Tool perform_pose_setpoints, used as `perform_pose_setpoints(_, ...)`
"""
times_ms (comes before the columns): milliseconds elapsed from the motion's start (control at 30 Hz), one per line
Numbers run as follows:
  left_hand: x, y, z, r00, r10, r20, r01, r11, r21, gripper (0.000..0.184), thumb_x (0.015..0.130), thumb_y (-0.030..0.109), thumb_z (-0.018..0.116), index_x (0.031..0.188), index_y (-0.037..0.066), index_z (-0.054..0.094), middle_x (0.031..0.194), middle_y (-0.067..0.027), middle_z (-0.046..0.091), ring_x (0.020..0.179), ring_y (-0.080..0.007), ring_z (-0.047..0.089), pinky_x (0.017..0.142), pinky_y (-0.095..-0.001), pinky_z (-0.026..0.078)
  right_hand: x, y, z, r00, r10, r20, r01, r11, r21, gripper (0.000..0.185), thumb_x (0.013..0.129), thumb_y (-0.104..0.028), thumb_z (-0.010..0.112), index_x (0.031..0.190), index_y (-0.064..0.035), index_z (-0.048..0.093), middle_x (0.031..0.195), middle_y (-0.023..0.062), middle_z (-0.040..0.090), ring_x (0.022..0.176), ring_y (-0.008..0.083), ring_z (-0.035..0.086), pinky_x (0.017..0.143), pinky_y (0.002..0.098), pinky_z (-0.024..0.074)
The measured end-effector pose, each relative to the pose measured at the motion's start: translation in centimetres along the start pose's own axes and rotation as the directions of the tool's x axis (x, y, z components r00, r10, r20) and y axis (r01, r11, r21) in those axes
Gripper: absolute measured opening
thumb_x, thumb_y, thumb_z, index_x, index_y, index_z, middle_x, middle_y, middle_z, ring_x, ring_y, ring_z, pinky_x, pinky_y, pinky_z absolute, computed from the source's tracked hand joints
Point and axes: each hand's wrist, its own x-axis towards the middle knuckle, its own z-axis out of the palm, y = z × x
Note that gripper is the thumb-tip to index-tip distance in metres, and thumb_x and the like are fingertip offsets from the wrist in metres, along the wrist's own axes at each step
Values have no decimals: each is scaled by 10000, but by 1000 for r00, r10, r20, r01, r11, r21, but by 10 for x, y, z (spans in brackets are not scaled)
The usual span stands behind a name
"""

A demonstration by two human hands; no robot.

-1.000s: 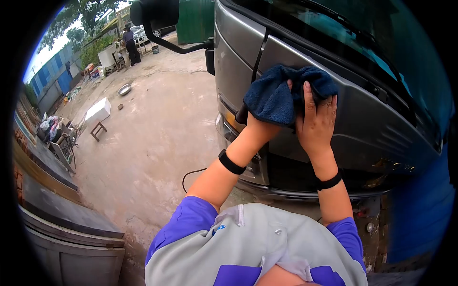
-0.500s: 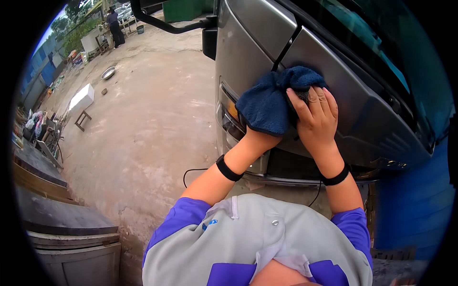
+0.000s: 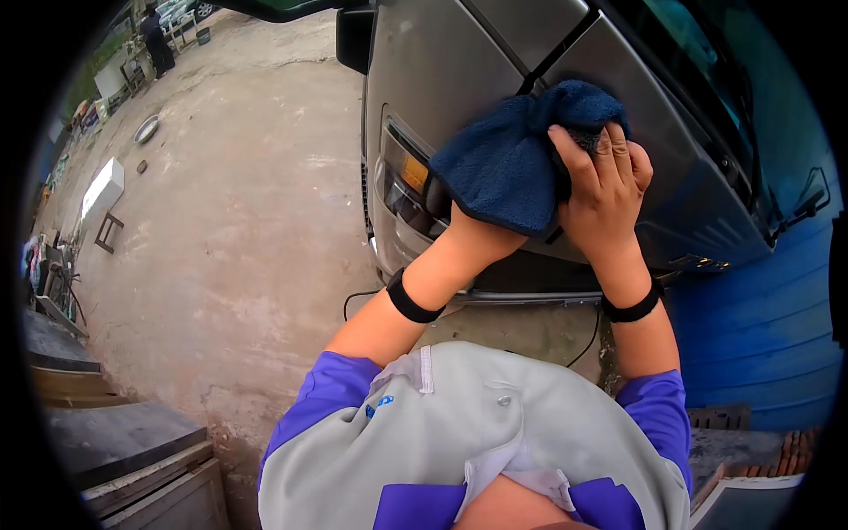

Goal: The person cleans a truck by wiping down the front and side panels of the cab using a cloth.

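Observation:
A dark blue microfibre towel (image 3: pixel 508 163) lies bunched against the grey front panel (image 3: pixel 442 62) of a vehicle, near the seam between two panels. The towel drapes over my left hand (image 3: pixel 481 231), so its fingers are hidden; only the back of the hand by the wrist shows. My right hand (image 3: pixel 605 190) has its fingers bent over the towel's right part and grips it. Under those fingertips shows a dark grey, rough-textured patch (image 3: pixel 585 140), whose kind I cannot make out. Left of the towel is the headlight (image 3: pixel 406 181) with its orange lamp.
A mirror arm (image 3: pixel 291 11) juts out at the top. Blue corrugated sheeting (image 3: pixel 751 344) stands at the right. On the concrete ground are a metal basin (image 3: pixel 147 129), a white box (image 3: pixel 103 190) and a small stool (image 3: pixel 109 232). A person (image 3: pixel 157 42) stands far off.
The view has shifted, so the vehicle and ground appear further left and higher. Both hands and the towel have moved slightly up and right in the picture; the right hand keeps its grip.

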Motion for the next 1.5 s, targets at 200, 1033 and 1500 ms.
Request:
perform_pose_setpoints(200, 12, -6, -9, 996, 55, 65, -52, 998, -45, 409, 764, 102, 680, 1159, 3, 650, 1187, -211, 640, 1129, -411, 607, 962, -520, 464, 6, -4, -1, 995, 42, -91, -33, 995, 97, 409, 720, -41, 679, 1092, -212, 673, 1153, 99, 668, 1114, 258, 622, 912, 357, 383)
perform_pose_setpoints(1033, 30, 34, -2, 994, 71, 78, -76, 995, 65, 425, 716, 82, 716, 1132, 10, 671, 1141, -215, 653, 1065, -430, 632, 931, -497, 495, -16, 14, -6, 971, 165, -176, -101, 939, 328, 377, 810, -79, 671, 1181, -141, 654, 1178, 181, 628, 1095, 356, 612, 878, 423, 474)
perform_pose_setpoints(1500, 20, 33, 2, 998, 52, 36, -55, 993, 102, 483, 704, 81, 716, 1177, 8, 654, 1190, -203, 644, 1115, -432, 612, 977, -504, 474, -26, 11, 8, 964, 174, -203, -86, 921, 379, 437, 769, -18, 659, 1190, -137, 676, 1178, 198, 633, 1095, 368, 621, 896, 428, 489)
